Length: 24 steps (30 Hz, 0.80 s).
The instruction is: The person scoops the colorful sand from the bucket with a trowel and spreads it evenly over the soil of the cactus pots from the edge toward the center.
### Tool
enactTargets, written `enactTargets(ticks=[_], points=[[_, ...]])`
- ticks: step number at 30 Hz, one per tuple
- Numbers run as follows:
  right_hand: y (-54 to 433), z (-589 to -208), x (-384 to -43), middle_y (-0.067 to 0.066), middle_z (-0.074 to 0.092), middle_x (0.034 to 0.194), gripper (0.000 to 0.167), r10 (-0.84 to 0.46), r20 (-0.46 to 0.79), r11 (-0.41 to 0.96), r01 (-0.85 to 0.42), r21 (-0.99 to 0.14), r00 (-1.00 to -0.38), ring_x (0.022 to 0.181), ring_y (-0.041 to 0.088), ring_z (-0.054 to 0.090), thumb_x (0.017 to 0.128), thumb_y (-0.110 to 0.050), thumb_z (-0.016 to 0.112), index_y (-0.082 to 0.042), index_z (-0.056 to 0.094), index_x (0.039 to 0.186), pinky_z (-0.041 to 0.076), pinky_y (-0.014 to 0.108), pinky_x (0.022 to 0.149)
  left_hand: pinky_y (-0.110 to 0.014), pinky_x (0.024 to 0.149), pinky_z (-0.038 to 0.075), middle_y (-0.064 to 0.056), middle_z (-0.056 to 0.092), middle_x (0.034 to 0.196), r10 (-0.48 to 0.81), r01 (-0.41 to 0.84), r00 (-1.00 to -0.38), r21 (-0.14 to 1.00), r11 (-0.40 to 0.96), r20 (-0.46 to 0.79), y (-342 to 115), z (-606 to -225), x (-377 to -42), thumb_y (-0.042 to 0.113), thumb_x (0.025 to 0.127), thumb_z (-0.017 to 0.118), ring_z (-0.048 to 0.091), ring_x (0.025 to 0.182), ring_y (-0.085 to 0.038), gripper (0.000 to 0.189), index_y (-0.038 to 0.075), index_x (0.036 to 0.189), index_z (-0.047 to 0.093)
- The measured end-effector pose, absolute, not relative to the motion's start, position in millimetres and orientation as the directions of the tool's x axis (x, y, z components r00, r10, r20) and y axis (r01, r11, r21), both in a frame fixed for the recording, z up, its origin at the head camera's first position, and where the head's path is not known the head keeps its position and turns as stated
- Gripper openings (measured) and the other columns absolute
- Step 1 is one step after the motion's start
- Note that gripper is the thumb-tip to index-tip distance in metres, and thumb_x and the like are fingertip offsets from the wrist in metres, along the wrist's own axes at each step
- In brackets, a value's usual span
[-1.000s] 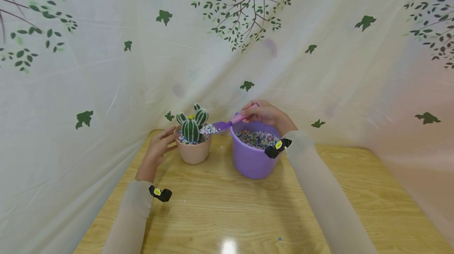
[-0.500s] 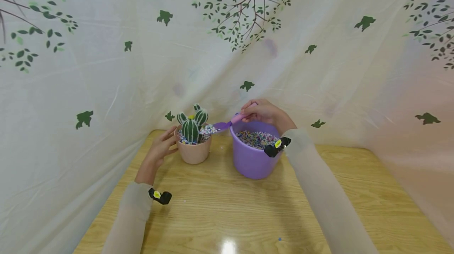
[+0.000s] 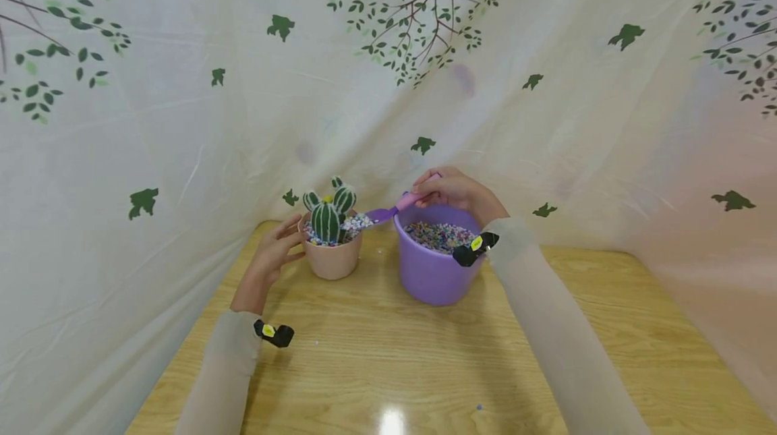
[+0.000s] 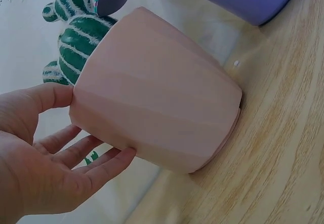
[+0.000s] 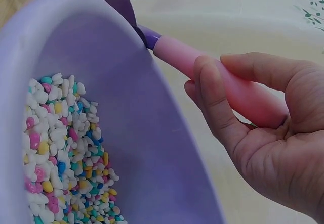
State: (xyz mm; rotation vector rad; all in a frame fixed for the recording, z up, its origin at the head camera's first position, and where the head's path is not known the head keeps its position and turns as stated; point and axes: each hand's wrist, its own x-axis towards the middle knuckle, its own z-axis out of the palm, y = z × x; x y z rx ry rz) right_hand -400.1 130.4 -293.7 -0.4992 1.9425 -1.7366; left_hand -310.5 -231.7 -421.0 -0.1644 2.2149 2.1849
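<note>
My right hand (image 3: 452, 191) grips the pink handle of a small purple trowel (image 3: 413, 200) above the purple bucket (image 3: 434, 280). Its blade, heaped with coloured pebbles (image 3: 357, 221), reaches over the rim of a pale pink flower pot (image 3: 332, 264). A green cactus (image 3: 326, 223) with white stripes stands in that pot among more pebbles. On the pot's left side rests my left hand (image 3: 270, 259); the left wrist view shows its thumb and fingertips touching the pot, fingers spread. In the right wrist view, the trowel's neck overlaps the bucket's rim, and white, pink, blue and yellow pebbles (image 5: 66, 158) lie inside.
The wooden table (image 3: 364, 354) carries the pot and bucket near its back edge. Behind it hangs a pale curtain (image 3: 364, 104) printed with leaves. A tiny blue pebble (image 3: 479, 407) lies near the front, and a white pebble (image 4: 236, 63) lies by the pot.
</note>
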Motion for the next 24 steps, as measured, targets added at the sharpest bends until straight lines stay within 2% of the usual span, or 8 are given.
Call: enactTargets(ticks=[4,9,12,19,24], points=[[130.0,-292.3,-399.9,0.007,0.074,0.081,0.009,-0.567,-0.117,0.145,0.041,-0.989,-0.815,0.069,0.014,0.072,0.101,0.006,0.053,0.008,0.055,0.11,0.062,0.022,0.068,-0.053,0.115,0.044,-0.017,0.036,0.163,-0.058,-0.101,-0.993,0.995,-0.004,-0.101,-233.0,-421.6,-312.5,0.017,0.103,0.058,0.046,0.14,-0.028,0.061,0.008,0.158,0.034],[129.9,-291.9,-400.0,0.007,0.075,0.082,0.014,-0.567,-0.124,0.168,0.033,-0.985,-0.815,0.069,0.014,0.072,0.101,0.005,0.054,0.01,0.053,0.114,0.062,0.022,0.069,-0.052,0.116,0.044,-0.017,0.039,0.161,-0.053,-0.105,-0.993,0.994,-0.013,-0.106,-236.0,-421.8,-313.1,0.018,0.103,0.059,0.054,0.124,-0.012,0.06,0.007,0.157,0.036],[129.6,-291.6,-399.6,0.007,0.075,0.083,0.014,-0.574,-0.123,0.172,0.027,-0.985,-0.81,0.069,0.014,0.072,0.101,0.005,0.054,0.01,0.053,0.113,0.062,0.022,0.069,-0.051,0.116,0.044,-0.015,0.043,0.158,-0.051,-0.103,-0.993,0.995,-0.011,-0.103,-237.4,-421.3,-312.7,0.019,0.103,0.059,0.054,0.124,-0.012,0.059,0.009,0.158,0.037],[128.9,-289.7,-397.2,0.006,0.074,0.082,0.011,-0.575,-0.129,0.183,0.027,-0.983,-0.808,0.068,0.013,0.072,0.101,0.005,0.053,0.008,0.053,0.111,0.062,0.022,0.068,-0.05,0.117,0.042,-0.017,0.04,0.16,-0.05,-0.114,-0.992,0.994,0.001,-0.113,-238.9,-423.4,-315.0,0.02,0.105,0.055,0.045,0.139,-0.026,0.058,0.011,0.159,0.037],[129.0,-288.5,-396.6,0.005,0.074,0.081,0.01,-0.578,-0.128,0.189,0.02,-0.982,-0.806,0.068,0.013,0.071,0.101,0.005,0.054,0.007,0.054,0.11,0.061,0.022,0.068,-0.051,0.118,0.041,-0.016,0.041,0.159,-0.058,-0.112,-0.992,0.994,-0.009,-0.112,-237.5,-423.4,-313.9,0.02,0.105,0.054,0.045,0.138,-0.026,0.057,0.012,0.158,0.038]])
